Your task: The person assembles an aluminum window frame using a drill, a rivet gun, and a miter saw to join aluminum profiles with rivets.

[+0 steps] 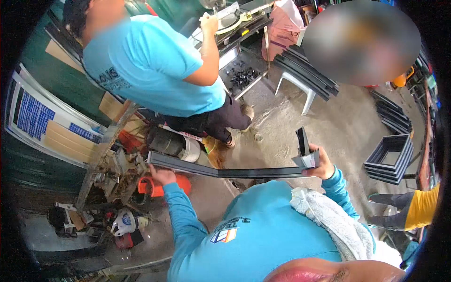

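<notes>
A long dark metal profile [221, 172] with a bend near its middle spans the space in front of my chest. My left hand [163, 175] holds its left end from below, fingertips against the underside. My right hand [323, 164] grips the other end, where a short black piece [302, 140] stands up beside a grey corner part with a pale label [309, 160]. My fingers partly hide behind this corner part.
A person in a blue shirt [150, 61] stands at a saw bench [235, 23]. Dark profiles [307, 73] lie on a white stool [300, 88]. Stacked frames [389, 159] are at right, near a person in yellow [423, 209]. An orange bucket [182, 185] is below my left hand.
</notes>
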The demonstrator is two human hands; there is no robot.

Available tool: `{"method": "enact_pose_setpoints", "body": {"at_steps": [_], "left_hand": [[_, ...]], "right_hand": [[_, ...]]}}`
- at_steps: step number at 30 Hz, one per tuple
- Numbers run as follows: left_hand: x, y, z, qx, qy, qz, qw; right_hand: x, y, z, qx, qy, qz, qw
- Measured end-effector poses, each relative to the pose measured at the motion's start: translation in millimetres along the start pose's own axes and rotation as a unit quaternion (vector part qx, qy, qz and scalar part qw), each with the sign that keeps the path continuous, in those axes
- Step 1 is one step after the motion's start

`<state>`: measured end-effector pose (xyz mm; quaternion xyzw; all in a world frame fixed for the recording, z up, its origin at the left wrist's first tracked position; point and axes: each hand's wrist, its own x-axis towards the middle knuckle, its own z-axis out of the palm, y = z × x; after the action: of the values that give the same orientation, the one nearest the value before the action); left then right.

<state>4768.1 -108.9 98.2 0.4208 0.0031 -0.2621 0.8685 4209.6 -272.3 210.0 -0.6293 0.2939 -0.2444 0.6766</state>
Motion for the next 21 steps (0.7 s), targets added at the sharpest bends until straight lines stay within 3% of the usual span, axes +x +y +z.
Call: {"method": "enact_pose_setpoints", "body": {"at_steps": [1, 4, 8, 12, 13, 16, 20, 21], "left_hand": [[-3, 0, 2, -0.005, 0.031, 0.001, 0.999], [2, 0, -4, -0.004, -0.011, 0.045, 0.999], [-9, 9, 5, -0.016, 0.017, 0.034, 0.999], [14, 20, -14, 0.016, 0.0, -0.011, 1.0], [29, 25, -27, 0.022, -0.044, -0.031, 0.998], [56, 34, -25, 0.173, 0.121, 0.033, 0.977], [117, 42, -30, 0.282, 0.183, 0.096, 0.937], [89, 40, 21, 0.283, 0.205, 0.124, 0.929]], "right_hand": [[1, 5, -6, 0.017, -0.006, -0.013, 1.0], [11, 10, -20, 0.059, -0.035, -0.031, 0.997], [20, 13, -24, 0.099, -0.041, -0.008, 0.994], [27, 20, -27, 0.106, -0.044, -0.011, 0.993], [28, 20, -24, 0.108, -0.043, -0.005, 0.993], [38, 24, -11, 0.113, -0.047, -0.008, 0.992], [57, 27, 9, 0.059, -0.055, -0.006, 0.997], [63, 28, 13, 0.052, -0.05, -0.006, 0.997]]}}
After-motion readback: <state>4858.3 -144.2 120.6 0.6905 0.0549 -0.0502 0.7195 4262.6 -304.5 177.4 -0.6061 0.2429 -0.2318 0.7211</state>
